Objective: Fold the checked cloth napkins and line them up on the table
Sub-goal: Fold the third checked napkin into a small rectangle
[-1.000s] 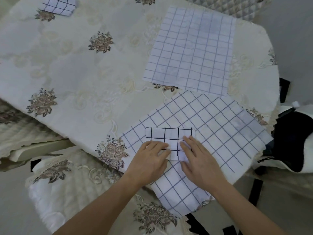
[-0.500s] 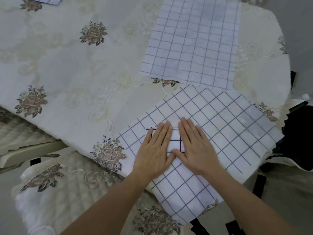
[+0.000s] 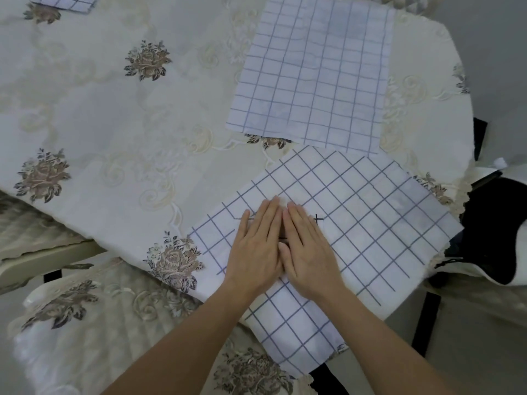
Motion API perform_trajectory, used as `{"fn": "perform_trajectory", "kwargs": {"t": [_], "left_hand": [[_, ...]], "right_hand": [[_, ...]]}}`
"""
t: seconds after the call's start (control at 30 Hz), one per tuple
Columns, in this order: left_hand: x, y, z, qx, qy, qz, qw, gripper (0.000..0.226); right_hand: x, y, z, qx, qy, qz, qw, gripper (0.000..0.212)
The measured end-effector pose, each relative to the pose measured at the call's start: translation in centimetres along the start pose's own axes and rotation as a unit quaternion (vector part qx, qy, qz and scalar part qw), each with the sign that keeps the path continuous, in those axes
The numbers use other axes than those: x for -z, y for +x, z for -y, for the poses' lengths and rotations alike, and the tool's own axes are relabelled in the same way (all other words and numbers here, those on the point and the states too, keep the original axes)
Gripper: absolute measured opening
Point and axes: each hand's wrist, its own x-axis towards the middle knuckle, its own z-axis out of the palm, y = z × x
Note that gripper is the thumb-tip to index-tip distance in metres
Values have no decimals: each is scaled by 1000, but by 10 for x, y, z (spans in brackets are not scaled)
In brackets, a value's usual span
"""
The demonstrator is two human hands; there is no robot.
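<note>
Folded black-checked napkin (image 3: 317,221) lies on top of the diagonal blue-checked napkin (image 3: 370,223); my left hand (image 3: 253,252) and right hand (image 3: 308,252) press it flat, fingers straight, grasping nothing, probably to set the crease.

Left hand (image 3: 255,252) and right hand (image 3: 309,256) flat, palms down, fingers straight, side by side touching, forearms converging from near edge.

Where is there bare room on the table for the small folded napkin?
Bare tablecloth: left of both spread napkins, short of the far-left corner napkin; a narrow strip right of the far spread napkin. Crowded: the near spread napkin, under left hand and right hand.
</note>
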Motion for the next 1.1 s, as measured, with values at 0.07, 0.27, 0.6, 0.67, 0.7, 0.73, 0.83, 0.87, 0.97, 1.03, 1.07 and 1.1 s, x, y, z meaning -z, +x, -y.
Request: {"fn": "perform_trajectory", "kwargs": {"t": [0.07, 0.27, 0.6, 0.67, 0.7, 0.73, 0.83, 0.87, 0.97, 1.03, 1.07, 1.1], "left_hand": [[-7, -2, 3, 5, 18, 13, 1000, 66], [-8, -20, 24, 10, 24, 20, 999, 77], [-1, -28, 30, 38, 3, 33, 999, 78], [4, -27, 29, 49, 0, 38, 998, 76], [8, -25, 28, 55, 2, 33, 998, 74], [13, -22, 27, 59, 5, 22, 998, 70], [26, -7, 28, 43, -8, -8, 999, 52], [29, 0, 28, 27, -17, -15, 999, 48], [37, 18, 23, -37, -50, 8, 998, 40], [42, 24, 20, -55, -46, 36, 997, 38], [43, 26, 19, -56, -41, 44, 997, 37], [44, 28, 19, -59, -37, 47, 996, 36]], "right_hand": [[-3, 0, 0, -8, -15, 29, 999, 70], [7, -15, -35, -12, -95, 49, 994, 88], [12, -19, -40, -44, -111, 40, 992, 87], [13, -18, -39, -45, -108, 48, 992, 86], [15, -18, -39, -47, -106, 52, 992, 86], [17, -19, -39, -49, -103, 52, 992, 85], [26, -23, -37, -66, -84, 31, 994, 81], [28, -26, -35, -73, -75, 21, 994, 79], [30, -36, -25, -101, -40, 7, 994, 72], [31, -41, -16, -120, -24, 0, 993, 68], [32, -43, -11, -126, -20, -4, 992, 67], [32, -45, -6, -131, -20, -8, 991, 66]]}}
